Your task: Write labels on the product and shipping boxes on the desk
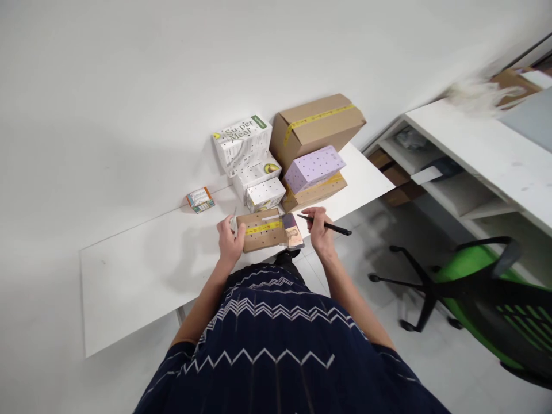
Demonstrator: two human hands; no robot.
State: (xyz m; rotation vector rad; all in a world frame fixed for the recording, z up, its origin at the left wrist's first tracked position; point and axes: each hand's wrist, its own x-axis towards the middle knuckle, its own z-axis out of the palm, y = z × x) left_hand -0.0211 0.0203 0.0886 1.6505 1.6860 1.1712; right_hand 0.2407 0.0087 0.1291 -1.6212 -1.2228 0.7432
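My right hand [318,230] holds a black pen-like tool [338,228], its thin tip pointing left above the table's front edge. My left hand [232,238] is at the left end of a flat brown box [263,238] with yellow tape; its fingers are curled around something thin and pale that I cannot make out. Against the right end of the brown box lies a small dark item with a picture [293,233], partly blurred. Behind the box stands a small white dotted box [266,194].
White cartons [245,144], a large cardboard box [319,123] and a purple box [314,168] stand at the back of the white table [142,276]. A small orange-blue box [200,199] lies left. To the right are a shelf unit [487,144] and a green chair [466,270].
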